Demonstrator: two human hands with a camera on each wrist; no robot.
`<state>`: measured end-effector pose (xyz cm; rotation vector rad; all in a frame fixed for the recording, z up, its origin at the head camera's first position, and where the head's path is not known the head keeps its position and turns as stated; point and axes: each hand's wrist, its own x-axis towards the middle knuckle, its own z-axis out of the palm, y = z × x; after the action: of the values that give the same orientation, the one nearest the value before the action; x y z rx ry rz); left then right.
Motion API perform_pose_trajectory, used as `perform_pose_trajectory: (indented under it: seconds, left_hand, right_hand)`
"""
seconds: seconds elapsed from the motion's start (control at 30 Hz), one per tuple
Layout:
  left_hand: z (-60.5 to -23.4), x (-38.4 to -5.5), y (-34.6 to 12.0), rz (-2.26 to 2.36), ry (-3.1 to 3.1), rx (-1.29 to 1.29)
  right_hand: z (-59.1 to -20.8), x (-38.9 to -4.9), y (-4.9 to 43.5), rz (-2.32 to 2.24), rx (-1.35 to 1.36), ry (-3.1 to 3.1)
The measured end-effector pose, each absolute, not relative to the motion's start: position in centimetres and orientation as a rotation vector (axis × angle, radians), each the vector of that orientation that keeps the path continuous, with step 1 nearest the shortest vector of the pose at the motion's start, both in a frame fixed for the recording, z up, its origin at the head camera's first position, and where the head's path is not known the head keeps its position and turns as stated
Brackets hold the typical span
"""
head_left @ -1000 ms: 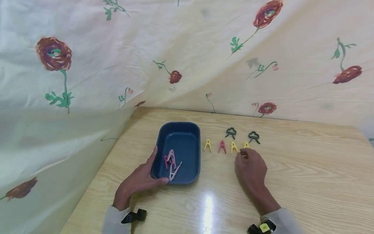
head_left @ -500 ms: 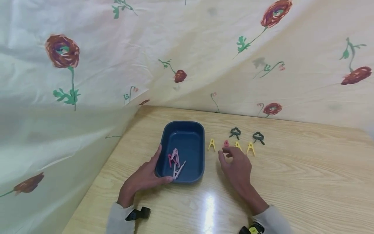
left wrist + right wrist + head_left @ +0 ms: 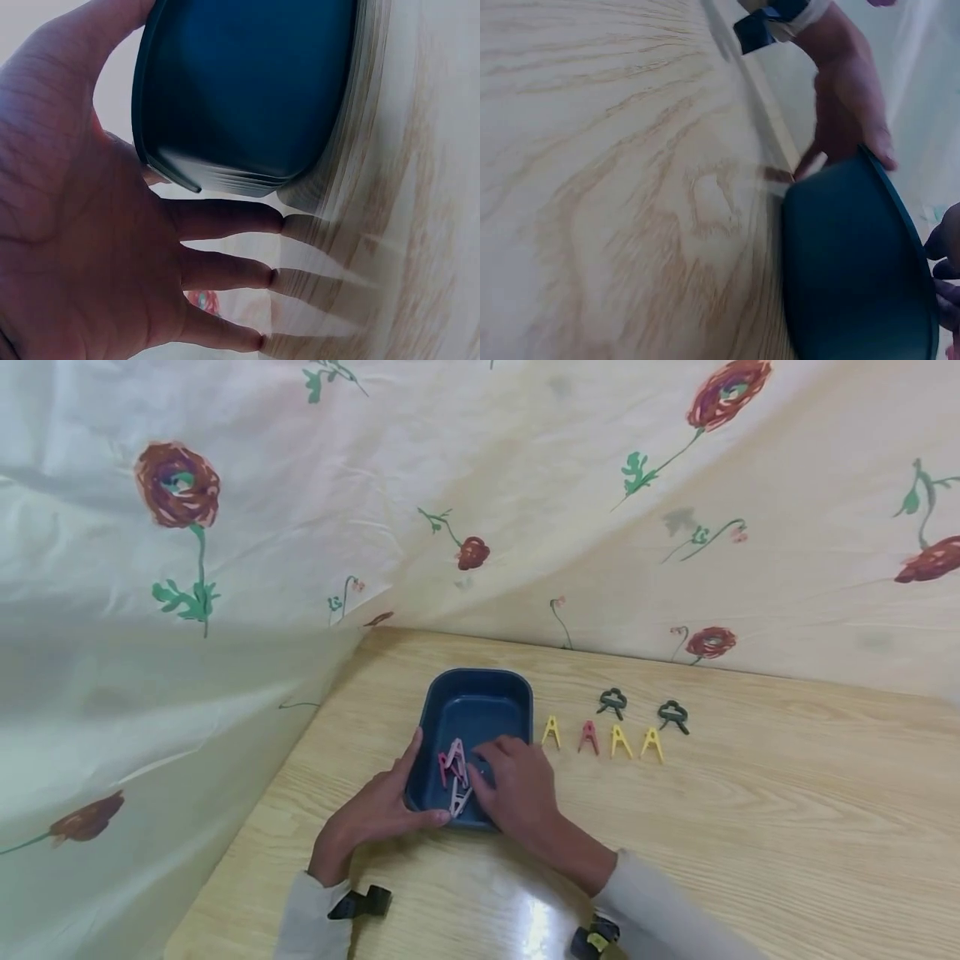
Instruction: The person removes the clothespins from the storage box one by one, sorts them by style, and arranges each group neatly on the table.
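My left hand (image 3: 375,814) steadies the near left corner of a dark blue tray (image 3: 480,706), thumb at the front rim and fingers along its side. In the left wrist view, straight fingers (image 3: 232,268) reach down beside the tray wall to the table. My right hand (image 3: 525,789) reaches over the tray's right rim, thumb and forefinger slightly apart beside a pale lilac clothespin (image 3: 459,797). Also inside the tray lie a pale pink clothespin (image 3: 456,753) and a red one partly under it. The right wrist view shows mostly the tray's outer wall (image 3: 855,255).
Right of the tray stands a row: yellow clothespin (image 3: 551,732), red clothespin (image 3: 588,737), then two more yellow clothespins (image 3: 620,742). Behind them lie two dark green spring clips (image 3: 612,702). A floral cloth (image 3: 562,527) hangs behind the wooden table (image 3: 750,818).
My right hand has moved left from the rightmost yellow clothespin, past the row, into the tray. All the clothespins in the row now show. The left hand stays at the tray.
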<state>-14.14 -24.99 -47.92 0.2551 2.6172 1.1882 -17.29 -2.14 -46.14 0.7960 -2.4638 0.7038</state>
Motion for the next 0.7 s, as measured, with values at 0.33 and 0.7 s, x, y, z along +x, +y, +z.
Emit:
perform_pose_trajectory:
  seconds: [0.33,0.7]
  left_hand:
    - [-47.8,-14.2,-25.1,1.171,2.628,0.288]
    - [-47.7,-14.0,-25.0,1.186,2.620,0.281]
  right_hand:
    - [-46.3,-18.0,-4.5,0.741,0.803,-2.726]
    - [-46.9,-19.7,-5.1,0.819,0.835,-2.979]
